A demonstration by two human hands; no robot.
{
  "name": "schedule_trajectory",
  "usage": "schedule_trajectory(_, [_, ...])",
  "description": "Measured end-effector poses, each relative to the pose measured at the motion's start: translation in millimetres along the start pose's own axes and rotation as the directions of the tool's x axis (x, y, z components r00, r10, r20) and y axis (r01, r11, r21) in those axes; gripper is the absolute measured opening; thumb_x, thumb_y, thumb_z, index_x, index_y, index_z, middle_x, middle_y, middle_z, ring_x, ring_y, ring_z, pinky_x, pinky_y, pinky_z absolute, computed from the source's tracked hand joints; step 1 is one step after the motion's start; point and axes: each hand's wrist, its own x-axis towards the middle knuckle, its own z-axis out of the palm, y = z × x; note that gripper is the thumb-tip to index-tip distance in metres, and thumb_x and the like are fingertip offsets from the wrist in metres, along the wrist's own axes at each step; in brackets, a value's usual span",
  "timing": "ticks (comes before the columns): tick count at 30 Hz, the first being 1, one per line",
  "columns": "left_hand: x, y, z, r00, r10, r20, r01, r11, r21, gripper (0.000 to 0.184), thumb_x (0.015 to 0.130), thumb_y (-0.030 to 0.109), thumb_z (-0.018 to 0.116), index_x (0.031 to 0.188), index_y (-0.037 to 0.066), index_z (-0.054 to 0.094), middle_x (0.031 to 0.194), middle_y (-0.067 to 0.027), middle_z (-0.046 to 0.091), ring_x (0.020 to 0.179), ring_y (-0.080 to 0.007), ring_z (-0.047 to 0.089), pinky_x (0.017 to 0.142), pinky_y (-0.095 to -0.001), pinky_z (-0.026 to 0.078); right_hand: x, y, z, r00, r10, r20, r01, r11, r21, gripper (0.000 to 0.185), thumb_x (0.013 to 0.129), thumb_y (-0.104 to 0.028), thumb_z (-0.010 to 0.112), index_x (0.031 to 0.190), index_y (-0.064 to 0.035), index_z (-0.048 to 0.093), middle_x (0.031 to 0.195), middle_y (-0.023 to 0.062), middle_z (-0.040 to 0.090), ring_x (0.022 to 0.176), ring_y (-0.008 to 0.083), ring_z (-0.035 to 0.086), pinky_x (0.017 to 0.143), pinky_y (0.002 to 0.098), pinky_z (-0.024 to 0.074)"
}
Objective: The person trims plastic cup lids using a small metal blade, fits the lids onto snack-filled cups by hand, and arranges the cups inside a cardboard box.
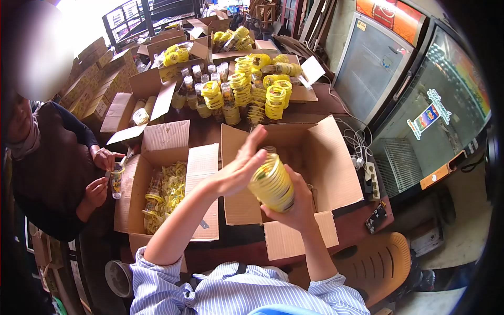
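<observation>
My right hand [297,202] is wrapped round a stack of nested plastic cups [273,184] with yellow rims. The stack tilts over the near part of an open cardboard box [336,163]. Beside its upper end, my left hand [242,167] has its fingers stretched out and holds nothing; whether it touches the cups I cannot tell. Much of the box's inside is hidden behind my hands and the stack.
Left of me, a co-worker's hands [100,176] hold a clear cup [116,181]. Another box [202,168] contains yellow-and-clear pieces. Stacked yellow-rimmed cups [240,86] crowd the table's back. A power strip [371,178], cables and a plastic chair [375,265] are at the right.
</observation>
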Motion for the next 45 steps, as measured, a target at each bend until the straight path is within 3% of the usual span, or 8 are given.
schedule_trajectory(6, [-51,-8,-17,0.958,0.114,-0.262,-0.089,0.99,0.107,0.082,0.085,0.063,0.03,0.142,0.011,0.005,0.148,-0.0122,0.011,0.137,-0.026,0.004,0.108,-0.0478,0.007,1,97,13,0.927,0.298,-0.227,-0.248,0.943,0.224,0.073,0.06,-0.018,0.079,0.122,-0.0016,0.044,0.104,0.0146,0.058,0.092,0.0242,0.06,0.081,0.0337,0.0479])
schedule_trajectory(12, [-128,-42,-11,0.882,-0.1,-0.461,0.112,0.994,-0.001,0.099,0.07,0.083,0.024,0.142,0.015,0.012,0.147,-0.011,0.014,0.137,-0.0245,0.007,0.107,-0.0525,0.006,-34,190,46,0.861,0.384,-0.335,-0.434,0.897,-0.088,0.072,0.06,-0.031,0.08,0.113,0.0028,0.046,0.101,0.0192,0.059,0.093,0.0315,0.059,0.08,0.0395,0.0473])
schedule_trajectory(19, [-214,-84,-16,0.707,-0.234,-0.667,0.186,0.972,-0.145,0.092,0.075,0.08,0.018,0.14,0.015,0.017,0.145,-0.0095,0.021,0.136,-0.0244,0.011,0.105,-0.054,0.009,-32,192,70,0.721,0.672,-0.168,-0.591,0.47,-0.655,0.083,0.059,-0.061,0.07,0.112,-0.0015,0.046,0.11,0.0134,0.057,0.11,0.0293,0.046,0.091,0.0507,0.0296])
schedule_trajectory(28, [-263,-92,-11,0.53,-0.321,-0.785,0.264,0.942,-0.207,0.089,0.077,0.077,0.022,0.139,0.014,0.018,0.144,-0.0106,0.02,0.135,-0.025,0.012,0.105,-0.0494,0.014,-46,223,70,0.6,0.795,-0.092,-0.616,0.385,-0.687,0.103,0.065,-0.076,0.049,0.129,0.0025,0.035,0.127,0.0165,0.047,0.122,0.0361,0.031,0.097,0.055,0.022])
schedule_trajectory(31, [-275,-89,-10,0.498,-0.31,-0.81,0.246,0.946,-0.211,0.089,0.077,0.077,0.022,0.139,0.013,0.017,0.144,-0.0103,0.02,0.135,-0.0249,0.012,0.106,-0.0481,0.014,-57,242,45,0.715,0.692,-0.1,-0.604,0.539,-0.586,0.053,0.079,-0.035,0.053,0.121,-0.003,0.047,0.119,0.0174,0.051,0.111,0.0362,0.046,0.089,0.0495,0.04])
schedule_trajectory(33, [-284,-89,-9,0.483,-0.317,-0.816,0.258,0.942,-0.213,0.088,0.078,0.077,0.023,0.139,0.013,0.017,0.144,-0.0101,0.02,0.135,-0.0245,0.012,0.106,-0.0477,0.013,-68,237,23,0.777,0.619,0.11,-0.321,0.541,-0.777,0.039,0.075,-0.018,0.053,0.111,-0.0024,0.053,0.111,0.0165,0.055,0.102,0.0339,0.053,0.084,0.0444,0.0457])
schedule_trajectory(34, [-289,-91,-10,0.478,-0.322,-0.817,0.259,0.941,-0.219,0.088,0.078,0.076,0.023,0.139,0.013,0.017,0.144,-0.01,0.02,0.135,-0.0245,0.012,0.106,-0.0477,0.013,-65,227,16,0.699,0.699,0.15,-0.392,0.55,-0.738,0.033,0.072,-0.01,0.059,0.104,-0.0026,0.057,0.106,0.0164,0.057,0.097,0.033,0.055,0.083,0.0436,0.0463])
schedule_trajectory(45, [-297,-96,-5,0.504,-0.29,-0.814,0.278,0.946,-0.165,0.082,0.081,0.072,0.029,0.139,0.014,0.02,0.143,-0.0094,0.023,0.134,-0.0233,0.018,0.104,-0.0471,0.018,-76,158,-21,0.915,0.401,0.054,-0.337,0.83,-0.444,0.02,0.062,0.002,0.069,0.081,-0.0002,0.062,0.083,0.0153,0.06,0.081,0.0317,0.059,0.073,0.037,0.0476])
